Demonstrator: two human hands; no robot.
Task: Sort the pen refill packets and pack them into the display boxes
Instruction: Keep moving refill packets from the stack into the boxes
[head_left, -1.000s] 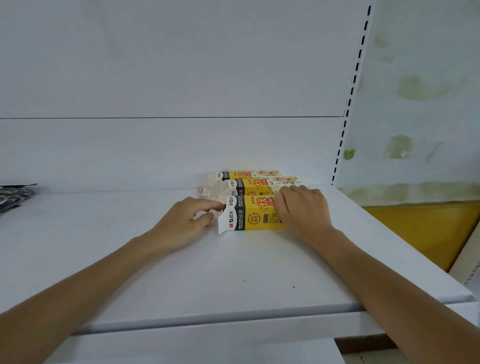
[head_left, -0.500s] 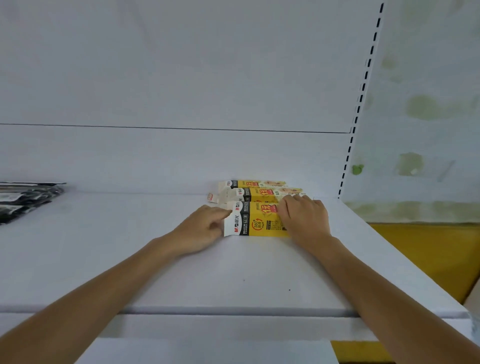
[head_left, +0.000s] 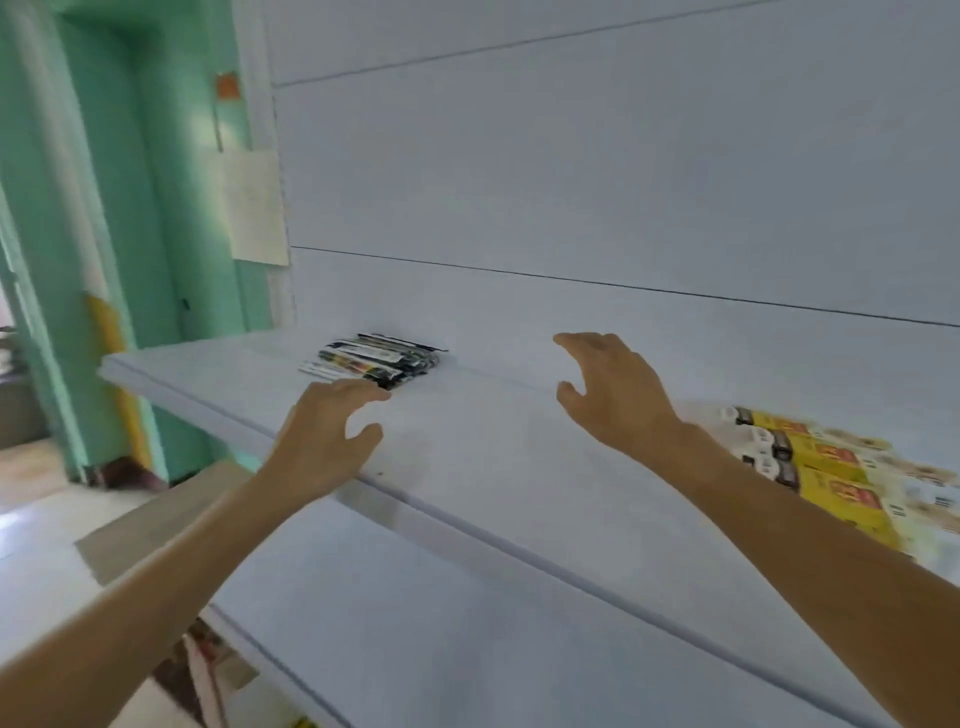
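Above the shelf (head_left: 493, 467), left grip (head_left: 322, 431) and right grip (head_left: 613, 395) released, empty, refill packets (head_left: 374, 358) just beyond left grip, display boxes (head_left: 821, 467) right of right grip

The pen refill packets (head_left: 371, 358) lie in a loose, flat heap at the back of the white shelf (head_left: 493, 447), toward its left end; they are black and white with a few yellow flecks. The display boxes (head_left: 826, 475), yellow with black-and-white ends, lie flat side by side at the shelf's right end, blurred
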